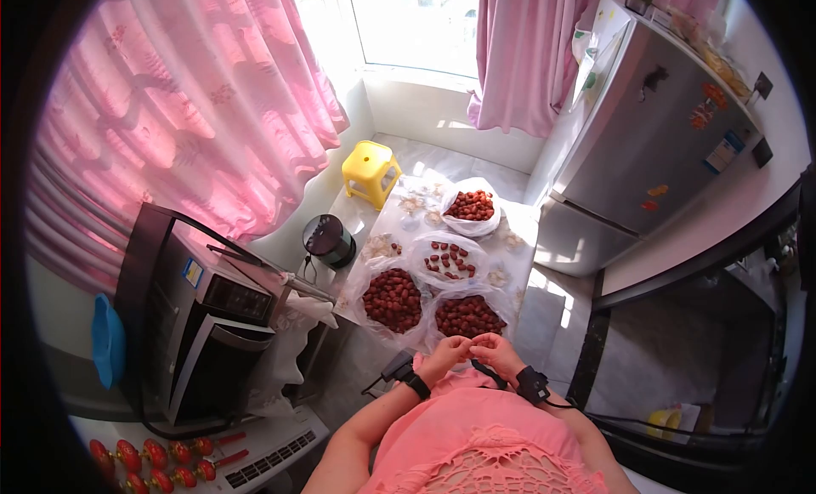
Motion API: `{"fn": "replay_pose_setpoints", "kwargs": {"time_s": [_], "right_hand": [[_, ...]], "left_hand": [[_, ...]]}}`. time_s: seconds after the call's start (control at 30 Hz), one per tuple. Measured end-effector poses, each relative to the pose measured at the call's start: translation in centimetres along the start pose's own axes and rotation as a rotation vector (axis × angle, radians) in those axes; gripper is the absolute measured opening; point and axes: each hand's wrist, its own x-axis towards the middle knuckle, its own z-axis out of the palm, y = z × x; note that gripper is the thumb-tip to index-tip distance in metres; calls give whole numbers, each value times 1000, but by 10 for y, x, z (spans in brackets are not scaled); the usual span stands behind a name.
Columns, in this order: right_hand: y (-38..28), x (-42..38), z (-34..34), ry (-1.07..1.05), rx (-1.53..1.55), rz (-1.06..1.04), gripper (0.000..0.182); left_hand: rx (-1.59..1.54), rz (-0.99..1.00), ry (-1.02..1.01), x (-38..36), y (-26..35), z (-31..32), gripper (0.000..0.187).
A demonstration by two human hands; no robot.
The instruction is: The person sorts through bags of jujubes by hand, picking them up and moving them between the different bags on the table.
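Note:
My left hand (pixel 446 356) and my right hand (pixel 495 354) meet at the fingertips just off the near edge of the table. The fingers of both are pinched together; whatever is between them is too small to make out. Right beyond them lies a plastic bag of dark red fruit (pixel 467 316). To its left is a fuller bag of the same fruit (pixel 392 300). Behind these, a bag with fruit spread thinly (pixel 450 261) lies mid-table, and a white bag heaped with redder fruit (pixel 470 206) is at the far end. A few loose pieces (pixel 396 248) rest at the left.
The patterned table (pixel 523 232) stands before me. A yellow stool (pixel 371 171) and a dark round bin (pixel 329 241) are to its left. On the right stands a grey refrigerator (pixel 654 128); an oven-like appliance (pixel 225 324) is at the left.

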Motion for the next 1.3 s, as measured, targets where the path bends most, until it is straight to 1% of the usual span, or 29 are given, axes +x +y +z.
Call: {"fn": "replay_pose_setpoints", "kwargs": {"time_s": [0.1,0.23,0.3,0.33,0.37,0.4,0.43,0.5,0.53,0.6,0.73,0.8,1.03,1.1,1.2,1.3], "right_hand": [[-2,1,-2,-8,-15,36,23],[-5,-2,-2,-9,-3,36,22],[-3,0,-5,-4,10,30,21],[-1,2,-7,8,57,49,20],[1,3,-9,22,105,67,20],[3,4,-11,25,108,66,20],[1,3,-10,30,99,74,19],[0,2,-12,41,94,81,19],[0,2,-12,49,102,84,19],[1,1,-13,61,114,86,19],[-3,-4,-13,94,134,88,18],[-2,-4,-14,103,135,88,18],[5,-4,-15,145,165,98,13],[5,-6,-14,153,166,97,13],[5,-8,-14,169,192,89,13],[5,-11,-19,177,199,85,15]], "left_hand": [[2,15,-29,13,-19,-6,27],[-23,-14,-42,15,-21,-6,23],[-84,-17,-10,10,-13,-2,16],[-82,-18,-12,10,-13,-3,16],[-95,-18,46,11,-15,-5,15],[-109,-17,103,12,-18,-8,16],[-106,-18,99,16,-23,-13,16],[-208,-61,183,26,-37,-25,21],[-206,-62,179,28,-42,-29,21],[-256,-69,238,32,-52,-38,20],[-256,-124,238,26,-43,-44,16],[-327,-171,193,27,-40,-46,17],[-277,-166,124,40,-41,-43,17],[-208,-163,186,44,-43,-42,17],[-144,-168,230,56,-56,-53,17],[-200,-215,241,60,-64,-64,16]]}}
